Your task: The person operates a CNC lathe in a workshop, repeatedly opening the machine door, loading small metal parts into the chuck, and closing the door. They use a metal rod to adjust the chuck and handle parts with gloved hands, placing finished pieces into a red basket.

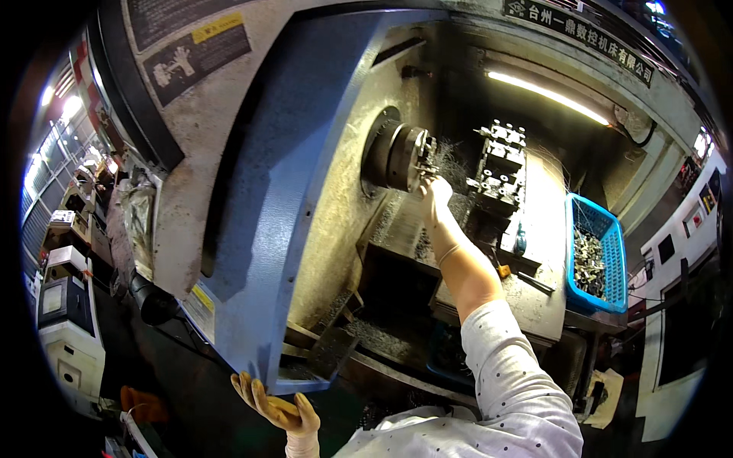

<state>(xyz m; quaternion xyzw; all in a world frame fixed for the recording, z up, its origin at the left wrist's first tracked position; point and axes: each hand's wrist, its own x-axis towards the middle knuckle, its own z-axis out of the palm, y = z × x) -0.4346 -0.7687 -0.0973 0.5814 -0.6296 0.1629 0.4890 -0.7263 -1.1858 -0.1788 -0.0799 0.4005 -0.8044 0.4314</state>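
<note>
My right hand (435, 195) reaches up to the round lathe chuck (403, 158), its fingertips closed together at the chuck's front jaws. Whatever they pinch there is too small to make out. Thin metal shavings (456, 164) hang in a tangle just past the fingers. Low in the picture, my left hand (276, 404) wears a stained yellowish glove. Its fingers are spread and nothing lies in them. It is beside the bottom corner of the blue machine panel (267, 252); whether it touches that edge I cannot tell.
Right of the chuck stands a tool block (502, 168) with several bolted holders. A blue plastic basket (615, 263) of small metal parts sits farther right. A teal-handled tool (521, 239) and a dark metal rod (536, 282) lie between. A lamp (548, 98) glows above.
</note>
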